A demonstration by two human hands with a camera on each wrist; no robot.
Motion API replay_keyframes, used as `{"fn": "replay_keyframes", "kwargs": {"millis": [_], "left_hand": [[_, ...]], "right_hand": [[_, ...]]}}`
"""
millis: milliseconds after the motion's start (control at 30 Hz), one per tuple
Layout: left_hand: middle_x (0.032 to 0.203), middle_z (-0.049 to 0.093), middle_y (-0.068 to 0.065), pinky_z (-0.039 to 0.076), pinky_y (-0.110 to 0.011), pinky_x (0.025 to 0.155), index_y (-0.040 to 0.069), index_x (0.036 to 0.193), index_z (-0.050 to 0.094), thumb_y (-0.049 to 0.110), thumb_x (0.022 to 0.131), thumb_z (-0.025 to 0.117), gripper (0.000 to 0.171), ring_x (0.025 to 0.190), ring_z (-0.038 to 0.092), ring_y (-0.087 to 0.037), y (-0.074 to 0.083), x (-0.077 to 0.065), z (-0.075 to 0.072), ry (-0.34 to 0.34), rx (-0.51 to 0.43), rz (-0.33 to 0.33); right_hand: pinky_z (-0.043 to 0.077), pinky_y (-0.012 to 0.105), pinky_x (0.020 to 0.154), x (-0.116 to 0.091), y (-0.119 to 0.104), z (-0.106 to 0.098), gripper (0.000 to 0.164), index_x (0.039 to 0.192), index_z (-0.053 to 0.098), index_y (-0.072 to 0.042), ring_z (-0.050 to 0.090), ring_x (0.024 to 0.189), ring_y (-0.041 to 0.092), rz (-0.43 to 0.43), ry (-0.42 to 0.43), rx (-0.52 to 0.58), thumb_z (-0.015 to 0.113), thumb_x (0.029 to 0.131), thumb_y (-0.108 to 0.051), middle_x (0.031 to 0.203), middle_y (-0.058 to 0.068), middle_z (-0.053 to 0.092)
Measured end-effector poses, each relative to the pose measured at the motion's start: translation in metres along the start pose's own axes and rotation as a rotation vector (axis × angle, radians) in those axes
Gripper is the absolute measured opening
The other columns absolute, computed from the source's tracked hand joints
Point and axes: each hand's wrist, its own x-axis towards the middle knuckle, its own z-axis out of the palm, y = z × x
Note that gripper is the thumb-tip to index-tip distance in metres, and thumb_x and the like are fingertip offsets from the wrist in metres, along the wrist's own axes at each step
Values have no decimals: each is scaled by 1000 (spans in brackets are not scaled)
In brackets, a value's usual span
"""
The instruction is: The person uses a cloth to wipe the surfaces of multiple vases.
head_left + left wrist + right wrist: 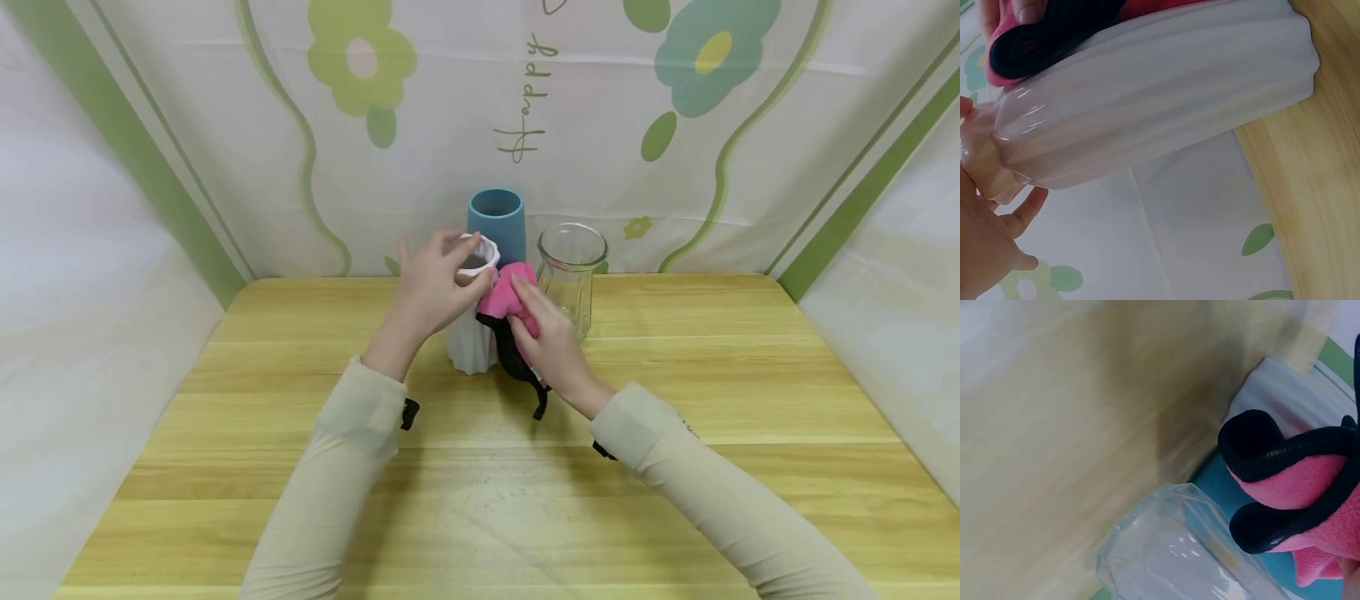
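Where right fingers [532, 298] grip, plush [499, 298] sits.

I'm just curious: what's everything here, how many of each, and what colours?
White vase: 1, white, in the left hand
Blue vase: 1, blue, behind the white vase
Glass vase: 1, clear, right of the blue vase
Plush item: 1, pink and black, in the right hand
Table: 1, yellowish wood, under the vases
Flowered cloth: count unclear, white with coloured print, behind the table
Black pieces: 2, black, by the sleeves
Sleeves: 2, cream, on the arms
Hands: 2, bare, above the table
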Motion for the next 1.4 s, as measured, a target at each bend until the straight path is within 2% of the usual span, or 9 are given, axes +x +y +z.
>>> {"fn": "replay_keyframes", "kwargs": {"millis": [267,467,633,800,900,1033,1200,1300,1400], "left_hand": [[147,40,-12,-7,-65,114,20,142,48,44,92,53,55,138,38,-29,-4,-1,0,-25,-66,10],[149,40,-10,-5,-66,114,21,142,48,43,92,53,54,140,37,-29,-7,-1,1,-16,-69,21],[151,39,-9,-4,-67,114,21,144,45,47,91,53,59,140,35,-30,-6,-1,1,-13,-59,17],[151,35,-16,-2,-66,115,15,146,42,50,90,55,67,141,32,-33,-6,0,1,4,-54,4],[150,35,-18,-2,-65,115,10,147,38,50,91,54,71,141,30,-33,-5,0,2,1,-50,-7],[149,37,-16,-4,-64,115,7,148,34,49,94,52,71,140,32,-32,-3,-1,2,-17,-63,-10],[149,39,-14,-4,-64,115,9,148,36,49,93,53,70,140,34,-31,-5,1,0,-34,-67,-20],[150,40,-12,-3,-64,116,12,148,37,50,91,53,70,141,35,-29,-6,1,-2,-49,-71,-38],[152,38,-10,-4,-63,116,15,148,38,53,90,54,71,142,35,-29,-7,2,-4,-69,-97,-54]], "right_hand": [[49,44,98,3,-3,0,55,140,47,0,57,121,36,24,-60,-36,65,88,-7,138,20,53],[41,45,107,-9,4,5,55,141,42,2,47,132,36,90,-184,6,62,91,-6,144,21,46],[42,47,105,-20,12,8,51,138,46,4,49,129,38,103,-310,-66,62,91,-9,141,25,48],[44,47,103,-27,17,8,49,138,48,2,50,128,39,127,-418,-108,62,92,-11,142,25,47],[44,47,103,-28,18,9,48,137,49,2,51,127,38,116,-391,-96,61,92,-10,141,25,48],[48,45,99,-25,19,10,48,135,51,4,56,122,36,73,-281,-76,63,90,-6,134,24,55],[50,43,95,-12,10,4,49,135,50,5,60,115,35,47,-141,-10,63,88,0,132,24,57],[53,42,92,-3,3,0,49,136,49,3,64,103,35,53,-74,23,62,89,1,134,24,55],[51,44,95,5,-2,-2,50,138,47,2,61,110,37,65,-26,43,60,90,-1,137,23,53]]}}
